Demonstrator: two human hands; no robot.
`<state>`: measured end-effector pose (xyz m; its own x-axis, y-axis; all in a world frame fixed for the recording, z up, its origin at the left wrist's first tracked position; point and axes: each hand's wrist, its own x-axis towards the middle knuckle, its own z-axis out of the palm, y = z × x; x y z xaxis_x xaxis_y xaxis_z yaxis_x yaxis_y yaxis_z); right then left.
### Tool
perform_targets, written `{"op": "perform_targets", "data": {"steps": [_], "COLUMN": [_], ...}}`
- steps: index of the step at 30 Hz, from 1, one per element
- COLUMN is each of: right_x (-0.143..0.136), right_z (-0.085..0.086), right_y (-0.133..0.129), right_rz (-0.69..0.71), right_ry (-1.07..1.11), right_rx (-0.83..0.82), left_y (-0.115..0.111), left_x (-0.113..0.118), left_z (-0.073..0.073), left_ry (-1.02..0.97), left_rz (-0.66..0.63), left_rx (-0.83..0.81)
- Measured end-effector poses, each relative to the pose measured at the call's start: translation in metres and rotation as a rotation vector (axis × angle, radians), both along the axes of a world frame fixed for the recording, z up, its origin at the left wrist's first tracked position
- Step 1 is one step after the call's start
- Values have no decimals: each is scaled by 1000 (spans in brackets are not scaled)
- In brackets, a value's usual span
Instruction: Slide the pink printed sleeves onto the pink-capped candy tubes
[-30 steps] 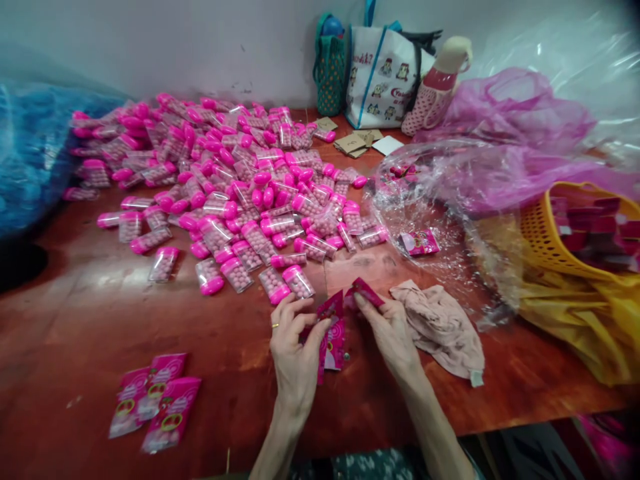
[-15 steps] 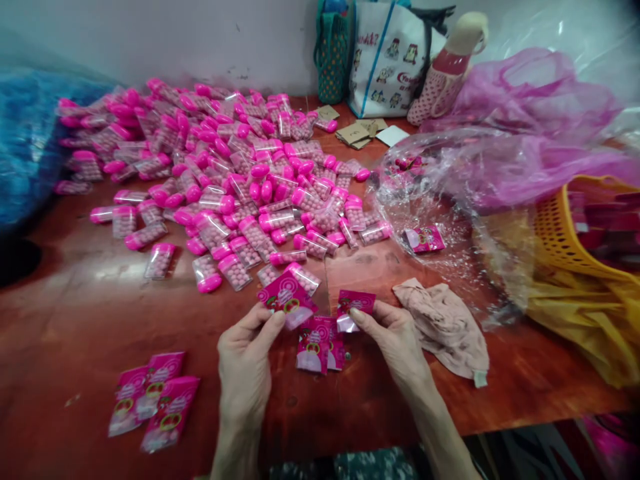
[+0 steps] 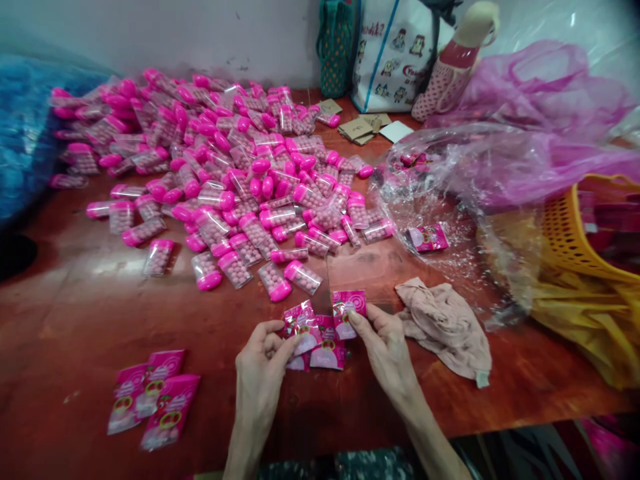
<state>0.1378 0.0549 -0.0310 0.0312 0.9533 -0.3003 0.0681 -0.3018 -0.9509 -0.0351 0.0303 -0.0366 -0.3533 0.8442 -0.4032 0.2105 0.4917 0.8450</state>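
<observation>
My left hand (image 3: 265, 360) pinches a small pink sachet (image 3: 303, 327) between thumb and fingers. In my right hand (image 3: 387, 347) is another pink sachet (image 3: 346, 308), gripped at its right edge by thumb and fingers. Under and between them, a further pink sachet (image 3: 327, 353) lies flat on the table, and part of one more peeks out beneath the left hand's sachet. Several pink sachets (image 3: 170, 413) overlap at the lower left. Just beyond my hands lie clear containers of pale pink balls with pink caps (image 3: 303, 277).
A big heap of the pink-capped containers (image 3: 215, 167) covers the back of the wooden table (image 3: 210, 333). To the right are a crumpled beige cloth (image 3: 447, 330), clear plastic with a sachet (image 3: 427, 238), and a yellow basket (image 3: 565, 227). Bags (image 3: 395, 53) and a bottle (image 3: 457, 60) stand behind.
My left hand has moved right and slightly down with its sachet, now over the sachets on the table. The right hand's sachet has shifted slightly left and turned more upright.
</observation>
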Motion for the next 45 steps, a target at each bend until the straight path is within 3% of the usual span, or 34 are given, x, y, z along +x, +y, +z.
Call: {"op": "perform_targets", "data": {"steps": [8,11,16,23,28,32,35,39,42,45], "right_x": [-7,-8,-11,-18,-35,-37,-35,-37,-39,-39], "right_z": [-1,8,24,23,19,19,22,24,20,15], "right_y": [-5,-5,-3,-5,-9,-9,-8,-7,-7,-5], "right_rz": [84,179,332,230,45,126,221,237,206,213], "right_ry": [-53,41,231,180,77,32,-78,-145,-151,-264], "right_rx": [22,7,13,-60,-67,22,97,103,73,168], "left_y": [-1,4,13,16,15,19,22,25,24,20], "left_x": [-9,-9,6,26,28,29,29,26,23,20], "left_z": [5,11,19,16,17,20,21,19,16,11], "left_ry": [55,-118,-509,-471,-557,-703,-728,-729,-685,-479], "left_rz": [-11,3,-207,115,223,337,365,390,401,403], "left_rx": [38,66,74,242,239,178,170,199,242,370]}}
